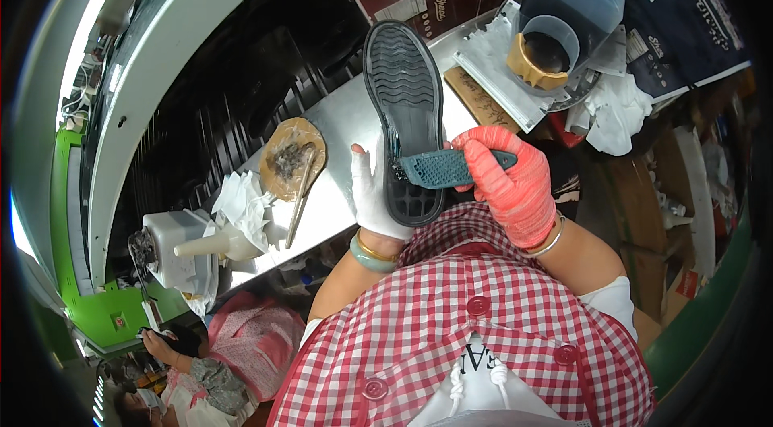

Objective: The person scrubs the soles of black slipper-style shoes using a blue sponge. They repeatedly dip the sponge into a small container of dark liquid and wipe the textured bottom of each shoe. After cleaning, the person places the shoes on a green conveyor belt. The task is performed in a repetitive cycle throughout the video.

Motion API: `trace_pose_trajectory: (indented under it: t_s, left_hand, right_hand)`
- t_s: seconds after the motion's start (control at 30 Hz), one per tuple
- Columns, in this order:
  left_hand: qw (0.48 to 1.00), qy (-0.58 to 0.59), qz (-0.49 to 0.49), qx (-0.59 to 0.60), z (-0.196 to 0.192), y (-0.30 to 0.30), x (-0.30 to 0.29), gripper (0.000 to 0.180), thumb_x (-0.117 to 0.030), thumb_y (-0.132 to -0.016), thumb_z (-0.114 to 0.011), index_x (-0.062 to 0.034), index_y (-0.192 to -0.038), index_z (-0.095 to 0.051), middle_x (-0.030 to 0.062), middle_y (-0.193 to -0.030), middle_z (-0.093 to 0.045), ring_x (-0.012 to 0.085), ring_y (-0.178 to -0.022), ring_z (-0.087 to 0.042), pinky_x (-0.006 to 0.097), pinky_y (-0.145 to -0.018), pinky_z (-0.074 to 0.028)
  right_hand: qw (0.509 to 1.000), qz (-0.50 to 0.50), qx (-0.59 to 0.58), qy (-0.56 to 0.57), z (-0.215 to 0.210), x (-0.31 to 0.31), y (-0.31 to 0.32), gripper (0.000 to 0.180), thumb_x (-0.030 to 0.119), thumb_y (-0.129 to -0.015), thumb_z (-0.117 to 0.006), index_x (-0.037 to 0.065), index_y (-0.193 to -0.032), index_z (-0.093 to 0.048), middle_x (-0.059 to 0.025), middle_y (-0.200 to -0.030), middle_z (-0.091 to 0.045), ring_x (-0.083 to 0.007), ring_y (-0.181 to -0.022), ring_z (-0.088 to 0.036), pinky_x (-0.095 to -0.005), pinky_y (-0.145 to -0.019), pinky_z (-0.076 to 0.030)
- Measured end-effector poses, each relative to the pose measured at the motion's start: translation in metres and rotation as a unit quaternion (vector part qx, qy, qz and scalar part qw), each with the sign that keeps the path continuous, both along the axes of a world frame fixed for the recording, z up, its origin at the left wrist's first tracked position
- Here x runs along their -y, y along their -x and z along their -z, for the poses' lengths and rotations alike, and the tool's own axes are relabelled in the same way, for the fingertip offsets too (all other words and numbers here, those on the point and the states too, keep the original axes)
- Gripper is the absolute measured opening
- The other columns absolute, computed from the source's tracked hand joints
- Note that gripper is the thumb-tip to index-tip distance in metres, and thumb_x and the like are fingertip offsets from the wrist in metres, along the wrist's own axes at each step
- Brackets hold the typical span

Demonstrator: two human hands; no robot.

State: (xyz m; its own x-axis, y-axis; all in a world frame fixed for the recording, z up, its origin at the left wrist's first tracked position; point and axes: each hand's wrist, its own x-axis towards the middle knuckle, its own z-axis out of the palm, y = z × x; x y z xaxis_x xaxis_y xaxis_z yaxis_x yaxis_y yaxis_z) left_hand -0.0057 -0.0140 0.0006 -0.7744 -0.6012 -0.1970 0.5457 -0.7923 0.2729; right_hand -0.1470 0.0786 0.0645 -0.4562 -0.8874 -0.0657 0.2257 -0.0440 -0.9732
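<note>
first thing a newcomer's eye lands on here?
Dead centre, the dark shoe sole, tread up, held at its near end by the white-gloved left hand. Beside it the orange-gloved right hand grips a teal brush laid across the sole's heel. Next comes the red-and-white checked apron filling the lower frame, and a clear plastic container at upper right.

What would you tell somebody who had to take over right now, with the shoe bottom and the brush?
Left hand, white glove: holds the dark shoe sole from behind at its near end, tread facing up.
Right hand, red glove: grips a teal brush, its head pressed on the sole's heel part.
Nearby: a brown pad with a stick on the metal bench, a white squeeze bottle to the left, a clear tub with a cup at the back.
Done: brush is on the heel.
Left: I cannot tell how much of the sole is brushed.
</note>
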Motion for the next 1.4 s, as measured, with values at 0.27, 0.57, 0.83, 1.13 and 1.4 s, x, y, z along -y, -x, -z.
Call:
trace_pose_trajectory:
  t_s: [0.27,0.57,0.83,1.13,1.4]
  left_hand:
    - [1.000,0.011,-0.024,0.012,0.000,0.003,0.000,0.078,-0.069,-0.086,-0.020,-0.0145,-0.141,-0.025,0.0204,-0.131,-0.042,0.0366,-0.116,-0.046,0.053,-0.094,-0.042]
    - [0.999,0.015,0.052,-0.009,-0.008,-0.002,0.000,0.082,-0.072,-0.084,-0.015,-0.0137,-0.142,-0.024,0.0188,-0.136,-0.038,0.0346,-0.122,-0.042,0.049,-0.100,-0.037]
    - [0.991,-0.014,0.130,0.025,-0.011,-0.017,0.003,0.086,-0.072,-0.084,-0.016,-0.0083,-0.142,-0.023,0.0165,-0.138,-0.037,0.0285,-0.124,-0.041,0.041,-0.105,-0.032]
    - [0.969,0.001,0.243,-0.038,0.006,-0.026,0.018,0.092,-0.074,-0.083,-0.015,-0.0016,-0.136,-0.032,0.0195,-0.130,-0.046,0.0275,-0.115,-0.050,0.037,-0.100,-0.039]
    - [0.944,0.074,0.317,0.054,0.003,-0.038,0.033,0.094,-0.075,-0.081,-0.022,0.0002,-0.136,-0.033,0.0217,-0.128,-0.047,0.0285,-0.114,-0.052,0.038,-0.099,-0.041]
  right_hand:
    - [0.996,-0.039,-0.078,-0.006,-0.009,-0.012,-0.008,0.015,0.009,-0.087,-0.057,-0.002,-0.096,-0.063,-0.0069,-0.080,-0.064,-0.0083,-0.066,-0.060,-0.0218,-0.059,-0.050]
    - [0.988,-0.122,-0.095,0.030,-0.004,-0.014,0.000,0.017,0.010,-0.088,-0.057,-0.002,-0.098,-0.062,-0.0070,-0.081,-0.065,-0.0086,-0.068,-0.060,-0.0221,-0.063,-0.050]
    - [0.952,-0.277,-0.075,-0.104,-0.043,0.004,0.010,0.024,0.017,-0.090,-0.054,-0.001,-0.103,-0.061,-0.0082,-0.096,-0.064,-0.0119,-0.084,-0.062,-0.0232,-0.065,-0.053]
    - [0.887,-0.403,-0.187,-0.122,-0.055,0.037,0.006,0.025,0.022,-0.087,-0.058,0.002,-0.100,-0.061,-0.0077,-0.075,-0.062,-0.0095,-0.054,-0.056,-0.0226,-0.053,-0.047]
    - [0.870,-0.436,-0.148,-0.176,-0.062,0.055,-0.013,0.023,0.022,-0.083,-0.061,0.003,-0.095,-0.065,-0.0040,-0.077,-0.063,-0.0089,-0.050,-0.054,-0.0216,-0.050,-0.045]
